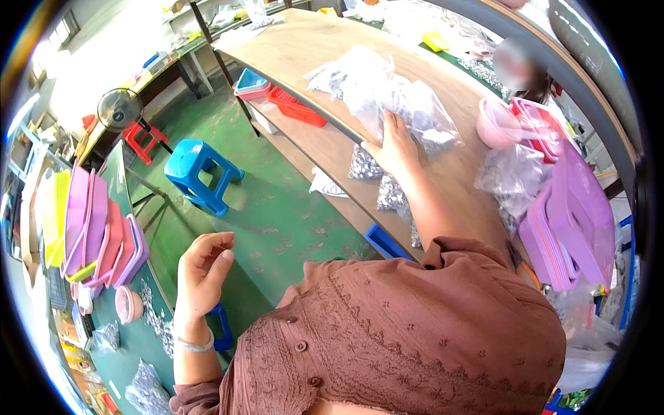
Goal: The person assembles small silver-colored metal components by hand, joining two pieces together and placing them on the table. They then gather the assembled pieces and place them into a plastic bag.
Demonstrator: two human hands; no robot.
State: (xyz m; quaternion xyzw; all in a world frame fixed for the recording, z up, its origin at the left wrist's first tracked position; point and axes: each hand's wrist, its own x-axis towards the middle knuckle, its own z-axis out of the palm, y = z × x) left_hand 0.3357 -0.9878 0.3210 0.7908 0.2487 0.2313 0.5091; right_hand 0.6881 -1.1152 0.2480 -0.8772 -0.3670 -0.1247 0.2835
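Note:
My right hand (395, 144) reaches over the brown wooden shelf top (290, 52). Its fingers lie stretched against clear plastic bags (370, 86) of small grey parts, with the thumb apart; I see no grip on them. Below that arm, on a lower board, are smaller bags of grey parts (364, 164). My left hand (202, 271) hangs in the air over the green floor, loosely curled, with a gap between thumb and fingers and nothing visible in it. A pale bracelet (196, 344) circles that wrist.
A blue stool (190, 166) and a standing fan (120, 108) are on the left. Purple and pink baskets (86, 221) stack on the green table (121, 360). More purple baskets (584, 214) lean at right. A red basket (296, 107) sits under the shelf top. Someone is at the far right.

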